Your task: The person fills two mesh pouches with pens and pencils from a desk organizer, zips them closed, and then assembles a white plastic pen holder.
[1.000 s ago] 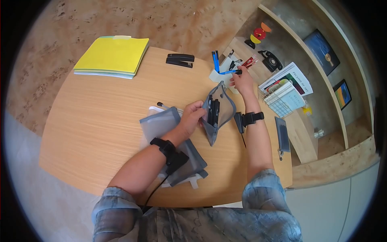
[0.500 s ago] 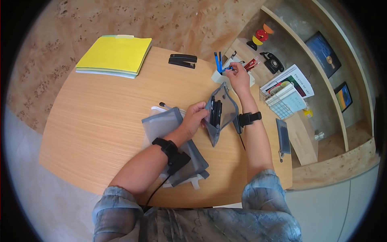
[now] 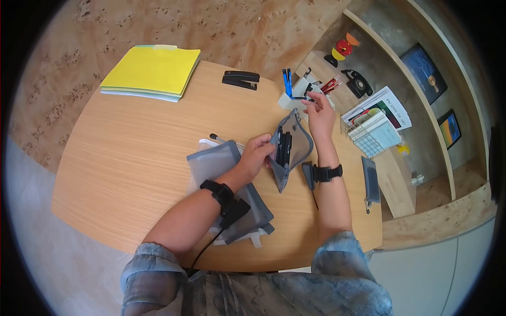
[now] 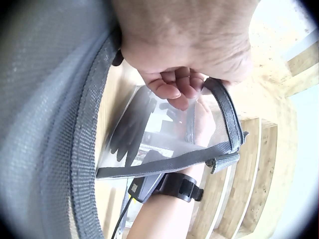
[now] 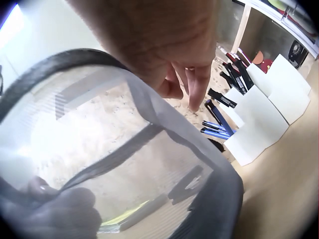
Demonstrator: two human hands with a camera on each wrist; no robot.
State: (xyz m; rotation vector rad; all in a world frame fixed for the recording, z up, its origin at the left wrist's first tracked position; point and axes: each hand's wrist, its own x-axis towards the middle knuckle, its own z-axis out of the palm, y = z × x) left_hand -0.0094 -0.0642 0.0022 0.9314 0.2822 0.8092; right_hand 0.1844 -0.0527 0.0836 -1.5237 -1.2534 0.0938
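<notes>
In the head view my left hand grips the edge of a grey mesh zip pouch, whose mouth gapes. Several black pens lie inside it. Beyond the pouch stands a white pen holder with blue pens, black pens and red pencils. My right hand hovers between pouch and holder, fingers loosely bent. The right wrist view shows nothing between those fingers, which are near the white holder. Through the mesh there, the left hand's fingers appear blurred.
Under my left forearm lie more mesh pouches. A black stapler and a stack of yellow folders sit toward the back. To the right are another grey pouch, a wire rack of books and a black telephone.
My right hand held a blue pen at the holder; it has let go of the pen there and drawn back toward the pouch. The left hand keeps its grip on the pouch.
</notes>
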